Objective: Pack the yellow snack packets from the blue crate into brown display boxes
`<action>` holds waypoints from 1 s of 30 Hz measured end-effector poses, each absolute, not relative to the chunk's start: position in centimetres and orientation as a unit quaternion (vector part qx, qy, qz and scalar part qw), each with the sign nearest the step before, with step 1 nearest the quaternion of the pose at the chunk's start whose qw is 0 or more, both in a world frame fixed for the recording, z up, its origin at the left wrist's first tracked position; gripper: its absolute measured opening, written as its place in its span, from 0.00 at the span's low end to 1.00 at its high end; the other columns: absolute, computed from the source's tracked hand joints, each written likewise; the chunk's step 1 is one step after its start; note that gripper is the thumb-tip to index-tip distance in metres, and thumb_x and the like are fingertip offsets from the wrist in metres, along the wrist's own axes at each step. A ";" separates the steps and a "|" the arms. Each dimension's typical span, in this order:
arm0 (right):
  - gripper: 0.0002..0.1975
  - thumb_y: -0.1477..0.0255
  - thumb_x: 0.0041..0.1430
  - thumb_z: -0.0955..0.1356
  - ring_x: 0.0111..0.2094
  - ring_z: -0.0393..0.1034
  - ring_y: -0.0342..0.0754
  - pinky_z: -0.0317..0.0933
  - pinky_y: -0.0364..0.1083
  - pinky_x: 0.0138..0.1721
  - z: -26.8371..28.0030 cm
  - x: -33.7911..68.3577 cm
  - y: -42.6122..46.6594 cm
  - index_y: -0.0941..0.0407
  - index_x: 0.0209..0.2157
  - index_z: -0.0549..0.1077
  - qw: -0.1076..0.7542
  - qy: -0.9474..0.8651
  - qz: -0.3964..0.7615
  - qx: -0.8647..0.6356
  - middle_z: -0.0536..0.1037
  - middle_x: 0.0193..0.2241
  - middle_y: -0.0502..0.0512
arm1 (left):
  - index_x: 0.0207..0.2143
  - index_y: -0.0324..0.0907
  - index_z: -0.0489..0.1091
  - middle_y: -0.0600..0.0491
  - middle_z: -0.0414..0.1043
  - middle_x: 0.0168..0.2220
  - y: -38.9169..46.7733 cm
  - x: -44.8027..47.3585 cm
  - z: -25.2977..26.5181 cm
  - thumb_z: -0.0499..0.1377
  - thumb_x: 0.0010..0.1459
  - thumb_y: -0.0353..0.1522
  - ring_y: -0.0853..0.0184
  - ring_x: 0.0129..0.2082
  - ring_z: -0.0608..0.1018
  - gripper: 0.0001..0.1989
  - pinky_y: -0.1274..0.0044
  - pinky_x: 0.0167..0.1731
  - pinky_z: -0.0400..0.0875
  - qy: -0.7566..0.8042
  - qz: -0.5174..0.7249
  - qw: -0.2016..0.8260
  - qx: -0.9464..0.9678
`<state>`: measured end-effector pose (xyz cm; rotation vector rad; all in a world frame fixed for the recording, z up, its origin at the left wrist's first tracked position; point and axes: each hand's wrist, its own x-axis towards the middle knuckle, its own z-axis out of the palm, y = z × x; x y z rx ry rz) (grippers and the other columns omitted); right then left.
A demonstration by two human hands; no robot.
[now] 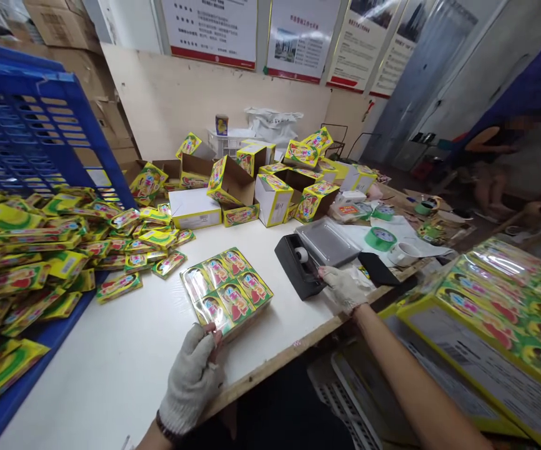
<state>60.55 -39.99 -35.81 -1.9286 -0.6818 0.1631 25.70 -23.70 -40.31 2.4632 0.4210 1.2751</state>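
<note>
A block of small yellow-and-green printed boxes (pixel 228 290), laid in rows under shiny clear film, lies flat on the white tabletop (pixel 130 356). My left hand (pixel 190 375), in a pale knit glove with bare fingertips, has its fingers curled in at the block's near corner. To the right sits a black tape dispenser (pixel 293 275) with a small tape roll (pixel 301 254) in it. My gloved right hand (pixel 344 289) pinches at the dispenser's front end, where the tape comes off; the strip itself is too fine to see clearly.
Loose small boxes (pixel 64 250) heap up at left beside a blue crate (pixel 40 125). Open display cartons (pixel 233 181) stand at the back. A clear plastic case (pixel 329 242), green tape (pixel 380 238) and a mug (pixel 402 254) lie right. A filled carton (pixel 476 325) stands near right; a person sits beyond.
</note>
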 end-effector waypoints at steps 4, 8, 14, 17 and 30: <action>0.22 0.52 0.42 0.67 0.35 0.70 0.52 0.63 0.51 0.39 -35.9 59.3 -40.7 0.56 0.31 0.74 0.550 -0.256 0.065 -0.792 0.77 0.31 0.57 | 0.45 0.41 0.70 0.46 0.68 0.45 -23.5 25.5 -41.4 0.53 0.51 0.22 0.64 0.43 0.75 0.18 0.74 0.41 0.75 0.137 0.442 0.152 0.874; 0.19 0.53 0.43 0.67 0.38 0.66 0.52 0.60 0.50 0.42 -35.9 57.6 -42.9 0.55 0.25 0.72 0.562 -0.217 0.041 -0.797 0.76 0.35 0.57 | 0.39 0.41 0.71 0.47 0.68 0.43 -23.3 25.6 -41.4 0.53 0.54 0.23 0.65 0.42 0.75 0.12 0.76 0.40 0.75 0.154 0.435 0.165 0.872; 0.17 0.54 0.46 0.66 0.21 0.59 0.45 0.54 0.44 0.24 -38.1 55.3 -43.3 0.54 0.22 0.67 0.575 -0.144 0.094 -0.800 0.68 0.18 0.49 | 0.40 0.42 0.70 0.49 0.67 0.42 -23.6 25.7 -40.4 0.53 0.58 0.24 0.67 0.40 0.75 0.10 0.76 0.39 0.75 0.152 0.425 0.172 0.876; 0.18 0.52 0.44 0.66 0.18 0.58 0.43 0.51 0.43 0.20 -38.8 55.1 -42.8 0.54 0.24 0.66 0.594 -0.104 0.121 -0.788 0.68 0.17 0.48 | 0.38 0.42 0.70 0.48 0.67 0.42 -23.7 25.7 -40.1 0.53 0.57 0.23 0.67 0.40 0.74 0.10 0.76 0.39 0.74 0.154 0.418 0.178 0.877; 0.21 0.53 0.46 0.73 0.19 0.62 0.38 0.54 0.40 0.21 -35.5 38.9 -35.5 0.57 0.23 0.67 0.637 -0.189 0.514 -0.543 0.69 0.18 0.47 | 0.35 0.42 0.64 0.52 0.66 0.38 -24.4 26.2 -38.7 0.53 0.57 0.20 0.70 0.39 0.73 0.10 0.77 0.39 0.72 0.154 0.462 0.213 0.847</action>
